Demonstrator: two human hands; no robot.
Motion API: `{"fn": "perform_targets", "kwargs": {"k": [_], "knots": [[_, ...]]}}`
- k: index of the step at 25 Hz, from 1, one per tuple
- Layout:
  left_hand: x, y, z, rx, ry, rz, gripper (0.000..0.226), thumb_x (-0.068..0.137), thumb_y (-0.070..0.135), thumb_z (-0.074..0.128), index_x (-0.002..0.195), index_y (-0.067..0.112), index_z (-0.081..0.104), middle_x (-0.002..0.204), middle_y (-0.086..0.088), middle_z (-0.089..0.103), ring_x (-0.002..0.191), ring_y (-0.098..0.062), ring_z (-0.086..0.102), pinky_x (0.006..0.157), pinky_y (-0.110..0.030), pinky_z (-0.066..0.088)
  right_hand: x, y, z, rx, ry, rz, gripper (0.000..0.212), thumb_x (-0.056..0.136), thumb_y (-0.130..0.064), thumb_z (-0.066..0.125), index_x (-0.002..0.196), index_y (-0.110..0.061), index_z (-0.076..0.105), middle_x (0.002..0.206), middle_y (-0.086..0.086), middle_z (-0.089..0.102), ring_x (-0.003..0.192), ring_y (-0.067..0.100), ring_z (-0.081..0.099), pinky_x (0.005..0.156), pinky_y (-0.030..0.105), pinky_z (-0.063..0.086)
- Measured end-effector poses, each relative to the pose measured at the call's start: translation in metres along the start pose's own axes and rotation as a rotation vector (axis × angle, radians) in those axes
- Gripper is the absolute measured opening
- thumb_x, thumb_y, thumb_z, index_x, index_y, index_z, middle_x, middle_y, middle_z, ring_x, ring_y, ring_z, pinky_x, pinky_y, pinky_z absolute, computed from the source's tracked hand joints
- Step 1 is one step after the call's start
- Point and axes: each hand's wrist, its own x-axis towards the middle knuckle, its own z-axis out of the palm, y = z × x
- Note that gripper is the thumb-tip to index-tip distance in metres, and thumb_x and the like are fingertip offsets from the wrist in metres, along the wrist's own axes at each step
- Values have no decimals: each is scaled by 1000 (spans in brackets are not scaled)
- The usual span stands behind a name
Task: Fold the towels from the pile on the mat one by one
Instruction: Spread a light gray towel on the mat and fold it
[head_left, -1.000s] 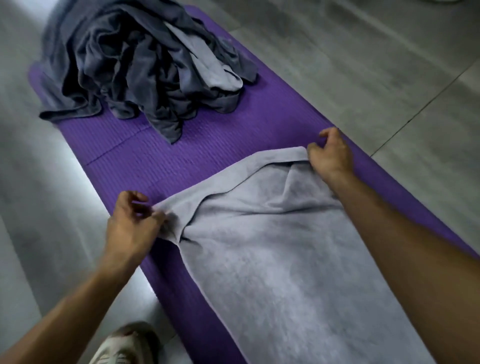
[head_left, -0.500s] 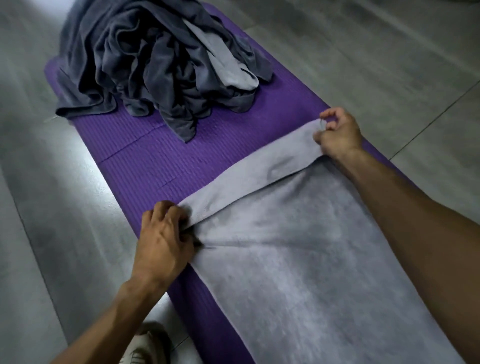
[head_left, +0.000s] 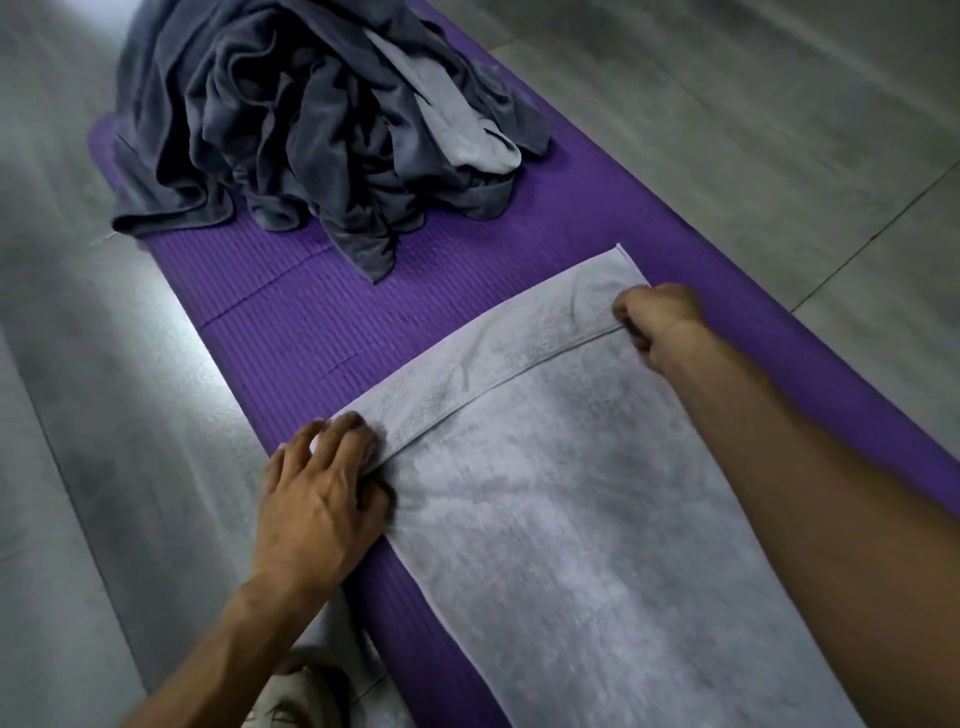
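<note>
Light grey towel (head_left: 571, 493), spread lengthwise along the purple mat (head_left: 311, 322), is gripped at its turned-over far hem by left hand (head_left: 322, 499) and right hand (head_left: 660, 322) (each at one mat edge), pile (head_left: 311, 119) lying beyond.

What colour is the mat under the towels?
Purple, with fine ribbed lines. The mat shows best in the head view, the only one.

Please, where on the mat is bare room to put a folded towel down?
A bare band of purple mat lies between the towel pile and the flat light grey towel. The mat's far end is crowded by the pile; the near part is covered by the towel and both hands.
</note>
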Motion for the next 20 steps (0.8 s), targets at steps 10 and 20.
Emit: {"fn": "perform_targets", "kwargs": {"k": [10, 20], "knots": [[5, -3, 7, -136, 70, 137, 38, 79, 38, 51, 95, 7, 65, 119, -10, 63, 120, -29, 54, 110, -37, 34, 6, -8, -24, 287, -72, 94, 24, 95, -9, 48, 111, -21, 62, 84, -2, 54, 65, 10, 45, 61, 29, 44], [11, -11, 9, -54, 4, 172, 47, 75, 42, 52, 100, 6, 68, 123, -16, 62, 123, -35, 53, 108, -53, 37, 8, -39, -2, -19, 26, -155, 23, 75, -15, 57, 92, -5, 69, 83, 6, 63, 71, 21, 60, 53, 25, 45]]}}
